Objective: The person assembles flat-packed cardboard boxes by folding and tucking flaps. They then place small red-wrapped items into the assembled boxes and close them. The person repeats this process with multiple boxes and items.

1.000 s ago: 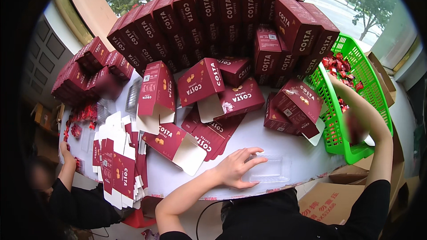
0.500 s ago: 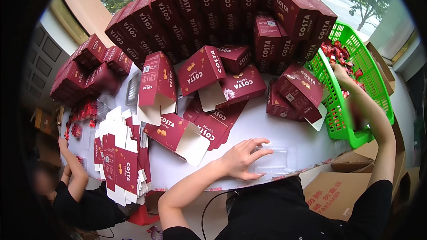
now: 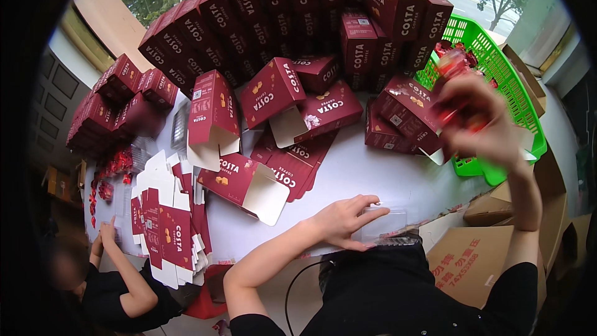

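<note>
Filling a clear tray with red sachets
Left hand (image 3: 344,221) pressed flat on the clear tray (image 3: 382,224); right hand (image 3: 482,126) gripped red sachets (image 3: 453,65), probably to be lowered in next.

Change over the last second. The right hand (image 3: 482,121), which had been reaching down into the green basket (image 3: 497,65) with the arm stretched out, rose out of it and came in over the basket's near edge, blurred by motion, carrying a bunch of small red packets (image 3: 457,68). The left hand (image 3: 342,221) shifted slightly on the counter (image 3: 385,174), its fingers moving onto the clear plastic tray (image 3: 382,224) at the near edge. At lower left, another person's hand (image 3: 107,231) rose a little along the counter's edge.
</note>
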A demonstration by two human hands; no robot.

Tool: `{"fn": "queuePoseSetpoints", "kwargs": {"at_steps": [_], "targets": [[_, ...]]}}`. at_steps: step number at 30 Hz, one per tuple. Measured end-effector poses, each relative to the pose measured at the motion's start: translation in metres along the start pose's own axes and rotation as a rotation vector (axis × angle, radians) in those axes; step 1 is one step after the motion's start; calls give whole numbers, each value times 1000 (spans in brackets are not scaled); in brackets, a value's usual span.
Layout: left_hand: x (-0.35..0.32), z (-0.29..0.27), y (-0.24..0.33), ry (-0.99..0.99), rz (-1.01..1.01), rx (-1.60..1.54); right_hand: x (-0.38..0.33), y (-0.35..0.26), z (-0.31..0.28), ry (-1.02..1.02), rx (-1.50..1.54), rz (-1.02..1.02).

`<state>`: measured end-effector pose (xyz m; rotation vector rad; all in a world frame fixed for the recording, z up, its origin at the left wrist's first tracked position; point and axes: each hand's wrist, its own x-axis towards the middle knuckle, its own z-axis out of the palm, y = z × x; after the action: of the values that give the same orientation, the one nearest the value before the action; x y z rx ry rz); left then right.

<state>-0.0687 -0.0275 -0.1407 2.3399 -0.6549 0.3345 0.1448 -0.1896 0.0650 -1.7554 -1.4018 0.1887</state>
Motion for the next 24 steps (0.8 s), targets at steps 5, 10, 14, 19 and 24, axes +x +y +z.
{"fn": "queuePoseSetpoints", "kwargs": {"at_steps": [5, 10, 14, 19, 24], "targets": [[7, 7, 0, -32, 88, 83, 4, 15, 91, -255, 84, -141], [4, 5, -2, 32, 86, 156, 17, 64, 154, -454, -114, -290], [3, 6, -5, 61, 41, 168, 22, 87, 169, -365, -229, -435], [2, 6, -5, 107, -12, 196, 19, 82, 160, -381, -299, -462], [5, 4, -6, 135, -66, 181, 19, 88, 157, -286, -317, -471]]}}
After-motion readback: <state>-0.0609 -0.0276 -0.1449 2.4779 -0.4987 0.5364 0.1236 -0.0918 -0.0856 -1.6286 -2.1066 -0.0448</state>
